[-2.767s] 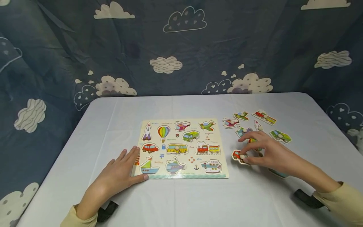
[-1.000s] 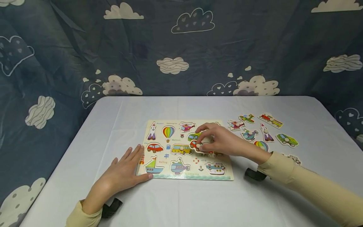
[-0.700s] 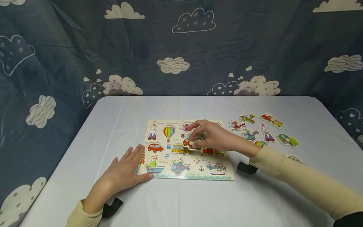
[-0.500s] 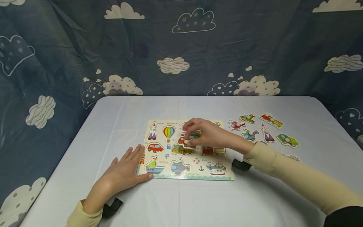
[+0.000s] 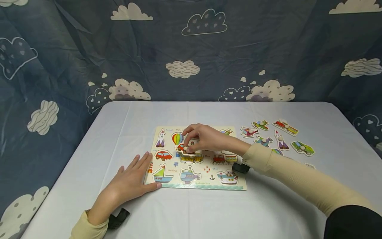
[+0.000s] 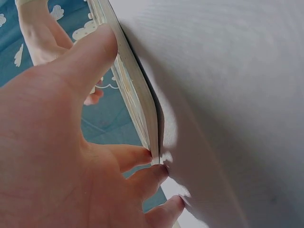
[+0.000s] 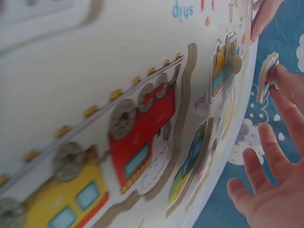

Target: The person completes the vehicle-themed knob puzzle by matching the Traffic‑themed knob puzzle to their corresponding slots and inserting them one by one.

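My right hand (image 5: 207,137) pinches the red car puzzle piece (image 5: 180,148) by its knob, over the middle of the puzzle board (image 5: 176,184). In the right wrist view the car piece (image 7: 266,78) shows edge-on, apart from the board's face. Left of it on the board lies the red car recess (image 5: 163,155). The yellow bus piece (image 5: 191,158), with its knob, sits in its own recess just below. My left hand (image 5: 126,184) rests with extended fingers against the board's left edge; in the left wrist view the thumb (image 6: 97,52) touches that edge.
Loose knobbed pieces lie right of the board: a helicopter (image 5: 249,132), plane (image 5: 260,124), train (image 5: 285,127), submarine (image 5: 262,141), rocket (image 5: 281,140) and green truck (image 5: 302,148). The right sleeve (image 5: 286,172) partly hides others. A cloud-patterned curtain (image 5: 191,86) hangs behind the white table (image 5: 179,215).
My right hand has picked up the red car piece from the right of the board and carried it leftward over the board, past the bus piece. The left hand stays at the board's edge.
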The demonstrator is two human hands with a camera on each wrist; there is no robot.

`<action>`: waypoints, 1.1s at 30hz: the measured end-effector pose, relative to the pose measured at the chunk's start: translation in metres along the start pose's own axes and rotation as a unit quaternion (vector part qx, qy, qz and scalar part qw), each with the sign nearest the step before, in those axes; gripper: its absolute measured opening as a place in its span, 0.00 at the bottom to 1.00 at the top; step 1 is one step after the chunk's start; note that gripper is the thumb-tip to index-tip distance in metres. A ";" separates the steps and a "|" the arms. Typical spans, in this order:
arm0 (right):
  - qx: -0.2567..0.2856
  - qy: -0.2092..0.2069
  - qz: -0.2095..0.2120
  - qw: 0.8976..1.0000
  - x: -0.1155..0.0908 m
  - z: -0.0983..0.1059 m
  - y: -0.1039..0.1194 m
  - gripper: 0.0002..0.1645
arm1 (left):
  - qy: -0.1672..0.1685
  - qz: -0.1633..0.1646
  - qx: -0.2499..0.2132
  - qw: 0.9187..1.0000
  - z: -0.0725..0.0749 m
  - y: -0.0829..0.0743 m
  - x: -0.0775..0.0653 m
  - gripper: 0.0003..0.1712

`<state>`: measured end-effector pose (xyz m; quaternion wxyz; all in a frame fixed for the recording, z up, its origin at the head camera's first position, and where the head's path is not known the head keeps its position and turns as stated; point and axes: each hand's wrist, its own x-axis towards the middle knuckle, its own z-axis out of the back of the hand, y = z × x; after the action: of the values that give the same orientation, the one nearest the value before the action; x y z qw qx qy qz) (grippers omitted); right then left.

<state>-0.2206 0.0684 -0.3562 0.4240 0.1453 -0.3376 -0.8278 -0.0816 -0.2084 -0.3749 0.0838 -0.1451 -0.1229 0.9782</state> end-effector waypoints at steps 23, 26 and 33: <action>-0.047 0.048 0.056 0.996 0.057 -0.029 0.014 0.03 | -0.003 -0.013 -0.003 1.000 0.002 0.000 -0.001 0.63; -0.051 0.050 0.066 0.995 0.062 -0.032 0.015 0.03 | -0.004 -0.014 0.000 1.000 0.002 0.001 -0.001 0.63; -0.072 0.064 0.045 0.994 0.071 -0.040 0.018 0.03 | -0.003 -0.012 -0.001 1.000 0.001 0.001 0.000 0.64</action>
<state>-0.2311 -0.0131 -0.3697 0.4909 0.1512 -0.2557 -0.8190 -0.0818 -0.2100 -0.3737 0.0953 -0.1405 -0.1255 0.9775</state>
